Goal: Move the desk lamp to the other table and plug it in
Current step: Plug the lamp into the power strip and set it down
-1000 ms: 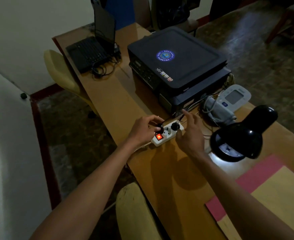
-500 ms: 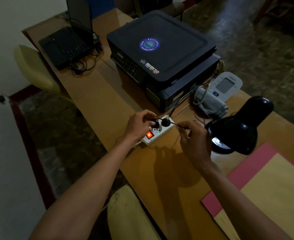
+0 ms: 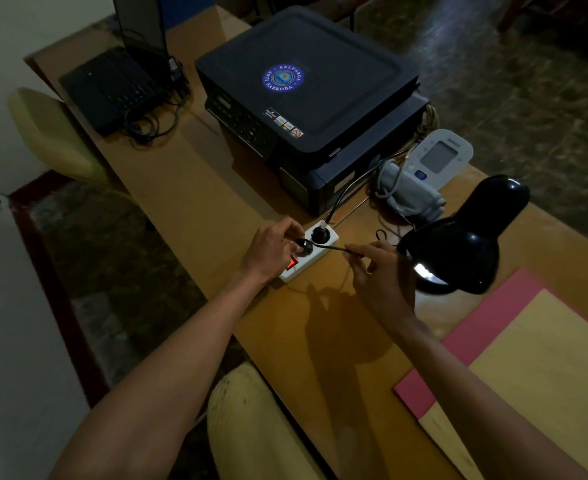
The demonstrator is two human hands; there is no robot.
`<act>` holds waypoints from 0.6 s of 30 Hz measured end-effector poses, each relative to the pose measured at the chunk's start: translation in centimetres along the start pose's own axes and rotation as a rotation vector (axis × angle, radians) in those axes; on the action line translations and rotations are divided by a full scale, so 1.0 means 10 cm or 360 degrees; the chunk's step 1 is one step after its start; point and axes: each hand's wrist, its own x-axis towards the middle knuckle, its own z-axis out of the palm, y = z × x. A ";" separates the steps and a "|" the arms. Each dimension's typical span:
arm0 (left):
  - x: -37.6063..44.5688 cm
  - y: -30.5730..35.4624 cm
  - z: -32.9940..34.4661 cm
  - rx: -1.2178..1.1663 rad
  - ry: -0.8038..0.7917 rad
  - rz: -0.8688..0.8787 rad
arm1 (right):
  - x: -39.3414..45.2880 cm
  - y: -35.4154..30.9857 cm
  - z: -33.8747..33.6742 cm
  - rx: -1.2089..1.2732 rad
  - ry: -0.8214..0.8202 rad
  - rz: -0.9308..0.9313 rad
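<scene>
The black desk lamp [image 3: 459, 237] stands lit on the wooden table [image 3: 195, 188], head bent down to the right of my hands. A white power strip [image 3: 315, 252] with a glowing red switch lies in front of the printer. My left hand [image 3: 272, 252] pinches the lamp's black plug [image 3: 304, 247] at the strip's middle socket. My right hand [image 3: 379, 275] holds the thin lamp cord [image 3: 337, 249] between fingertips, just right of the strip. Another black plug [image 3: 321, 234] sits in the far socket.
A black printer [image 3: 306, 95] fills the table behind the strip. A white blood pressure monitor [image 3: 438, 157] with its grey cuff lies right of it. An open laptop [image 3: 119, 81] sits far left. Pink and yellow sheets [image 3: 528, 358] lie at right. Cream chairs [image 3: 251, 427] stand beside the table.
My right hand left the strip, drew back to the right and took the cord. My left hand stayed on the plug at the strip. The lamp stays lit.
</scene>
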 end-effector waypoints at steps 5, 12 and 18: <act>0.01 -0.04 0.07 0.0064 -0.0048 0.0004 | -0.09 0.07 0.02 -0.0092 0.0077 -0.0118; 0.02 0.02 0.03 0.0411 -0.0046 0.0003 | -0.27 0.14 0.02 -0.0053 0.0020 -0.0095; -0.54 0.27 0.19 0.0112 0.0529 0.0119 | -0.60 0.61 -0.42 -0.0088 0.0087 0.0145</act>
